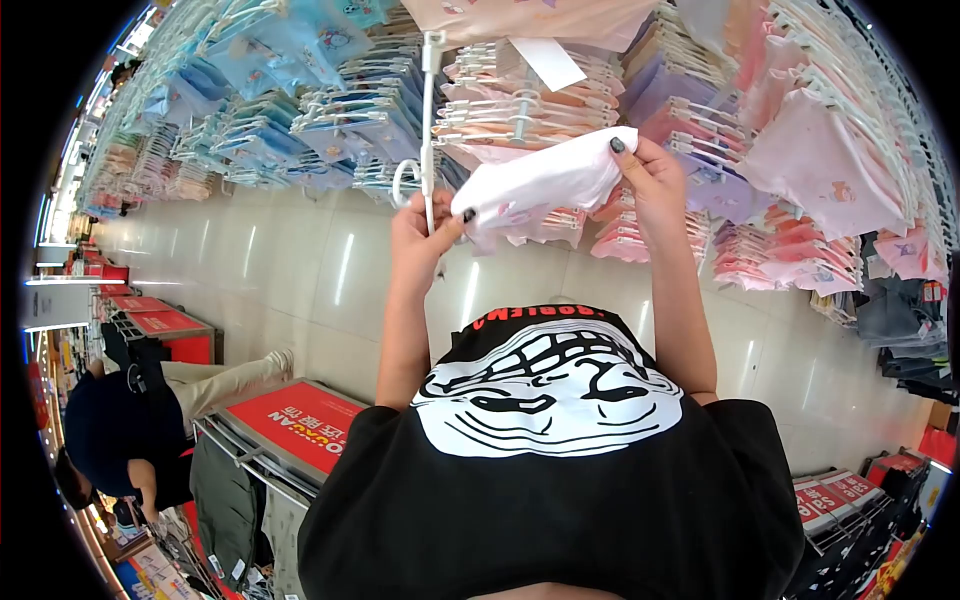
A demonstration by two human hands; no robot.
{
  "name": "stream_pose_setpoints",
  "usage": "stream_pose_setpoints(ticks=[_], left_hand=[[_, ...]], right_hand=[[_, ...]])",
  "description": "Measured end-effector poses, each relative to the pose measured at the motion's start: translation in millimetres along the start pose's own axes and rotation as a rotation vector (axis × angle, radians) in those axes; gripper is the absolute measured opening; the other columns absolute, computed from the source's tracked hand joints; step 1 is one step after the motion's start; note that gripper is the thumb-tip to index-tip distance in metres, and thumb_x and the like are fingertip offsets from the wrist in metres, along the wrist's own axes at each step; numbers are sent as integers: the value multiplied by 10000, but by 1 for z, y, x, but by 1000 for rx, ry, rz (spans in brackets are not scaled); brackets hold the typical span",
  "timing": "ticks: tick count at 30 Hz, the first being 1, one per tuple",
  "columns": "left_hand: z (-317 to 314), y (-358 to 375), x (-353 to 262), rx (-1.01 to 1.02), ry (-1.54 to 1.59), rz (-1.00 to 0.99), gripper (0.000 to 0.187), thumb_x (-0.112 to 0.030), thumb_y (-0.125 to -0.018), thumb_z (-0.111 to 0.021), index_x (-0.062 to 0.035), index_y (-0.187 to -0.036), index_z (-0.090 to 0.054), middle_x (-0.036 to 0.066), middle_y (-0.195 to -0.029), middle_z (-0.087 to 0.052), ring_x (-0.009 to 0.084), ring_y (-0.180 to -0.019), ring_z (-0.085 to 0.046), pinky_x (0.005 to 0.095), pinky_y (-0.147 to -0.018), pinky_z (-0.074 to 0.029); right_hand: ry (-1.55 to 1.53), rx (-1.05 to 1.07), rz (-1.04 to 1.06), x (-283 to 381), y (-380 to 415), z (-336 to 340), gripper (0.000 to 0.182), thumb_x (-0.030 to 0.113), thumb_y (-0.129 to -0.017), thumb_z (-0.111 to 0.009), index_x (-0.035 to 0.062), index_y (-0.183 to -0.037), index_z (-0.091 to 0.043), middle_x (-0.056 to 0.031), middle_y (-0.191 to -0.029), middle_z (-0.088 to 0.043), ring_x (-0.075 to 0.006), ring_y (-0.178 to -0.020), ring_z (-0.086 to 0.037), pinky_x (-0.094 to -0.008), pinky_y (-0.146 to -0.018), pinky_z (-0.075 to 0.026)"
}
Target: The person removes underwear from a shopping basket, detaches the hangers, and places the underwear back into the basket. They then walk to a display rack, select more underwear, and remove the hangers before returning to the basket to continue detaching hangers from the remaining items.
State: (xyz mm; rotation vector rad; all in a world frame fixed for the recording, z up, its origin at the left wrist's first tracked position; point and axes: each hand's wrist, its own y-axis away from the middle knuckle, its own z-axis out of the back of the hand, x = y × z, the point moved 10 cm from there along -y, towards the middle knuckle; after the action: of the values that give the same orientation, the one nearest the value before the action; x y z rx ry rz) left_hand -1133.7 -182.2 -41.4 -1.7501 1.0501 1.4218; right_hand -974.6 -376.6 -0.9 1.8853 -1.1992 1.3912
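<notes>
One white garment spans left hand and right hand, which stand apart, each pinching an end, right thumb at its upper right corner. Left hand also clasps a white hanger, roughly upright beside the garment's left end. Garment is held above the floor, before the hanging peach clothes' lower edge.

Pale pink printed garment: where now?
Head view, upper middle: the pale pink garment spans from the left hand to the right hand, right of the white hanger, before racked peach-pink clothes.
</notes>
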Motion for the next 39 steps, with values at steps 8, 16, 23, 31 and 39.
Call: stream_pose_setpoints(ticks=[8,16,23,31,39], left_hand=[[-41,7,6,284,304,31,414,-31,-633,-678,-71,-917,-379,106,-842,-569,2,-476,-331,135,-444,-263],[-45,9,-15,77,-39,-86,373,23,-628,-674,5,-969,-522,36,-937,-568,-17,-491,-285,124,-439,-244],[-37,9,-12,-13,-48,-50,171,-30,-724,-647,-5,-867,-556,-1,-683,-559,18,-530,-449,147,-469,-326],[-18,14,-22,-85,-40,-105,142,-38,-742,-631,-23,-865,-561,-34,-655,-517,12,-518,-398,151,-458,-275],[1,17,-28,-172,-10,-140,108,-36,-762,-599,-20,-864,-565,-61,-590,-453,1,-463,-314,165,-417,-204]], right_hand=[[298,353,-5,-5,18,-47,183,154,-873,-465,12,-952,-549,23,-724,-552,-21,-627,-484,-171,-535,-391],[335,444,-164,-27,36,-73,167,132,-845,-500,2,-940,-542,-2,-705,-569,-43,-629,-490,-199,-569,-388],[90,467,-136,-41,45,-83,254,47,-811,-529,69,-1015,-379,-20,-770,-578,-70,-704,-529,-210,-606,-405],[259,471,-50,-67,47,-63,395,17,-706,-629,85,-1010,-387,-26,-802,-578,-91,-758,-546,-232,-657,-415],[363,446,118,-63,47,-54,323,26,-688,-633,80,-940,-439,-39,-810,-575,-112,-751,-545,-249,-667,-416]])
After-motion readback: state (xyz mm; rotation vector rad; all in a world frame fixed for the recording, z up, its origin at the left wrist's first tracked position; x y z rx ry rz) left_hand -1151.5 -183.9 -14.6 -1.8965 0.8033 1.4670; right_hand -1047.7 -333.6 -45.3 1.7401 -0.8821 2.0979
